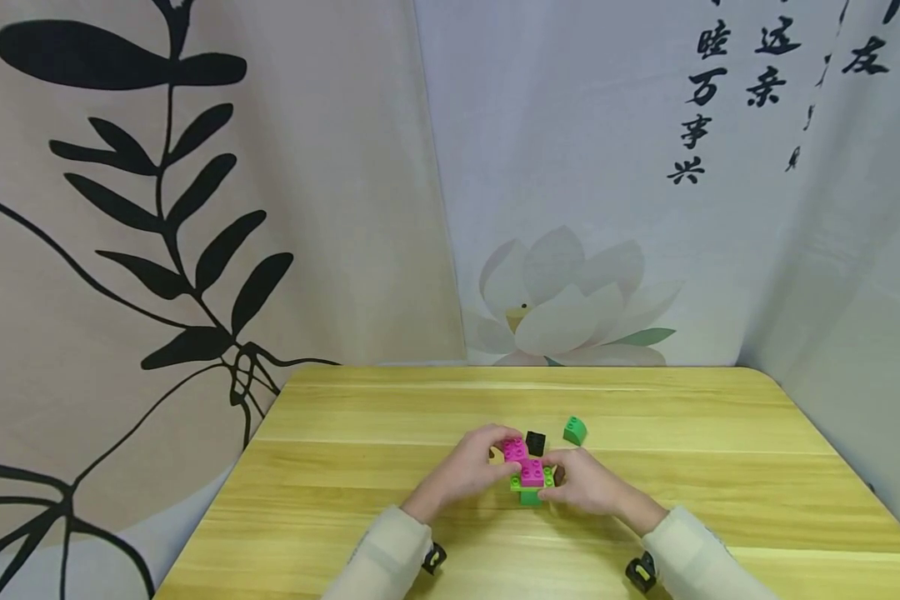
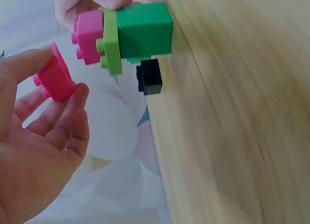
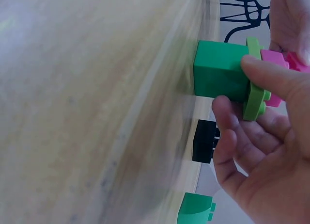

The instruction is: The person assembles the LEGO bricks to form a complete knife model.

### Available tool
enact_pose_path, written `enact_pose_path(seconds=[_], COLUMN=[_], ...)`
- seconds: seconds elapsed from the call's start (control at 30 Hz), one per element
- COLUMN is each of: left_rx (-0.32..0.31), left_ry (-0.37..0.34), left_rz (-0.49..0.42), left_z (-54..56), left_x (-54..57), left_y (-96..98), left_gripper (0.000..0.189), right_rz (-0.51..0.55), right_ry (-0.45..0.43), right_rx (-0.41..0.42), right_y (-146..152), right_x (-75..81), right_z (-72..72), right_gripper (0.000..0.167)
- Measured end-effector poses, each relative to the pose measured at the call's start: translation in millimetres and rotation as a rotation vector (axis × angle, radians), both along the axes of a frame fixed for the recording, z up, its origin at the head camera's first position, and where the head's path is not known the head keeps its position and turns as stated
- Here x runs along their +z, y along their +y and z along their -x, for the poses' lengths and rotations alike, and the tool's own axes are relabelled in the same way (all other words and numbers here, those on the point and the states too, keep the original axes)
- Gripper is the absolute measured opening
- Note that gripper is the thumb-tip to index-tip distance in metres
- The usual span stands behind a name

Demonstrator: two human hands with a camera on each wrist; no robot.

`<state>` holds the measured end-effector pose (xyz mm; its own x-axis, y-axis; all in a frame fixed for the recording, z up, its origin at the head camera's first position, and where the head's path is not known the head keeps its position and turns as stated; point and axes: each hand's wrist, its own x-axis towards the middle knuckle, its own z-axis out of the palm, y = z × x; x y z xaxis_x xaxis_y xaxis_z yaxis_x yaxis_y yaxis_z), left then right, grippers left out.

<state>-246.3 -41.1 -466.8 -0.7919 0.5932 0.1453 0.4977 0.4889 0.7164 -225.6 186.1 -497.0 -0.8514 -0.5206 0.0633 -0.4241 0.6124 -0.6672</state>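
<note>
My left hand [image 1: 474,464] pinches a loose pink toy brick [image 2: 57,77] between thumb and fingertips, its studs turned toward the palm side in the left wrist view. Just beside it stands a small stack: a green block [image 2: 145,30] at the bottom, a flat lime-green plate [image 2: 112,44] over it, and another pink brick [image 1: 532,473] on top. From the right, my right hand [image 1: 587,482] grips this stack, with the thumb at the green block and lime plate. A gap separates the loose pink brick from the stack in the left wrist view.
Behind the stack a black brick [image 1: 536,443] sits on the wooden table [image 1: 330,500]. Farther right and back lies a green brick with a curved side [image 1: 574,431]. A printed curtain [image 1: 345,183] hangs beyond the table's back edge.
</note>
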Motion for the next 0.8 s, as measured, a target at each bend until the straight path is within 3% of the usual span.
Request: enact_pose_path(seconds=[0.4,0.8], left_rx=[-0.024,-0.04], left_ry=[-0.026,0.015], left_rz=[0.014,0.05], left_z=[-4.7,-5.8], left_x=[-3.6,-1.0], left_y=[9.3,15.9], left_gripper=[0.034,0.037], right_rz=[0.003,0.025], right_ry=[0.006,-0.016], right_rx=[-0.006,0.003], right_y=[-1.3,-0.2], right_x=[1.2,-0.2], right_z=[-1.5,0.0], right_gripper=[0.035,0.032])
